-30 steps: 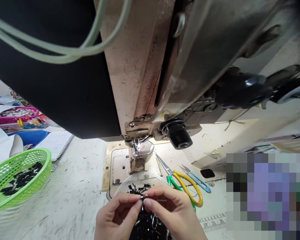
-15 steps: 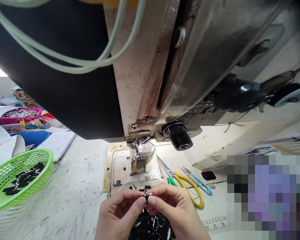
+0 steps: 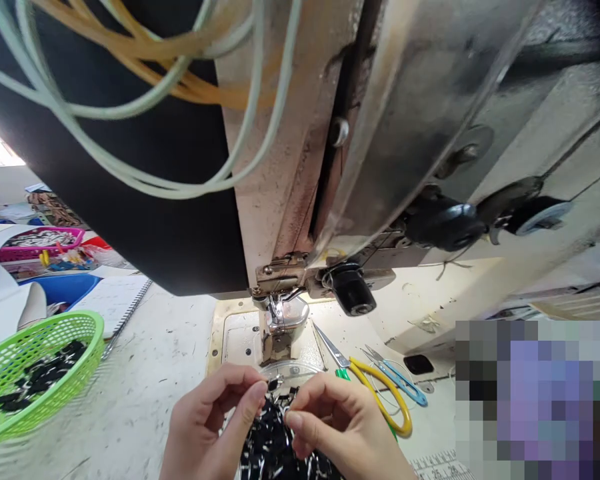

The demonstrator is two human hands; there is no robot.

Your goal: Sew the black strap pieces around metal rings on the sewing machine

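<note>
My left hand (image 3: 215, 417) is closed in a pinch, thumb against forefinger. At its fingertips shows a small black fabric piece (image 3: 274, 385) with a shiny metal bit. My right hand (image 3: 337, 423) is pinched too, a little to the right, with a tiny pale or metallic thing barely showing at its tips; its kind is hidden. Under both hands stands a clear round bowl (image 3: 300, 368) heaped with black fabric pieces (image 3: 270, 440) with shiny metal parts. Just behind the bowl is the presser foot (image 3: 286, 313) of a sewing machine (image 3: 265, 167).
Yellow-handled scissors (image 3: 380, 387) and blue thread snips (image 3: 400, 377) lie right of the bowl. A ruler (image 3: 440, 467) is at front right. A green basket (image 3: 87, 373) with black pieces stands left, before a spiral notebook (image 3: 117, 303). Pale tubes (image 3: 180, 190) hang overhead.
My hands were together at one small black piece with metal; now they are apart, the left further left. The view has shifted, with more tubing showing above.
</note>
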